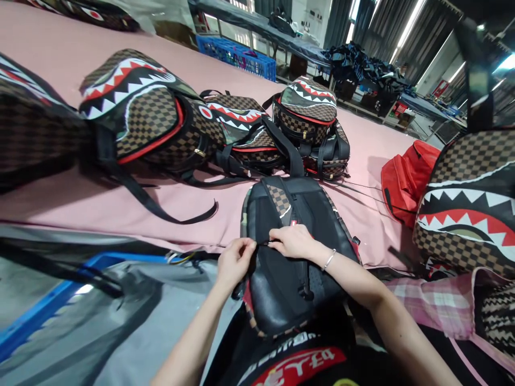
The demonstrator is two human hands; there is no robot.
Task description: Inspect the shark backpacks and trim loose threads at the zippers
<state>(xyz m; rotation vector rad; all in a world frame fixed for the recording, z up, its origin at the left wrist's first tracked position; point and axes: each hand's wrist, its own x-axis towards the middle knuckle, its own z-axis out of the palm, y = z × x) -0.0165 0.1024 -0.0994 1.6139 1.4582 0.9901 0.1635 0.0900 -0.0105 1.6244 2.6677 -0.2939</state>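
A black backpack (277, 297) with brown checkered trim lies back side up against my body, at the edge of the pink-covered table. Its shoulder strap (279, 201), partly checkered, runs over the upper back panel. At the bag's left edge, the thumb and fingers of my left hand (236, 261) are pinched together. My right hand (295, 242), a bracelet on its wrist, is pinched just above the middle of the panel. Between the two sets of fingertips runs a thin dark piece (263, 243), too small to name.
Several checkered shark-mouth backpacks (151, 110) lie along the pink table (225, 214). At right, another shark-mouth backpack (466, 214) stands beside a red bag (408, 179), near a person's plaid sleeve (438, 303). A blue-framed bin (48, 308) lined with grey sheeting sits lower left.
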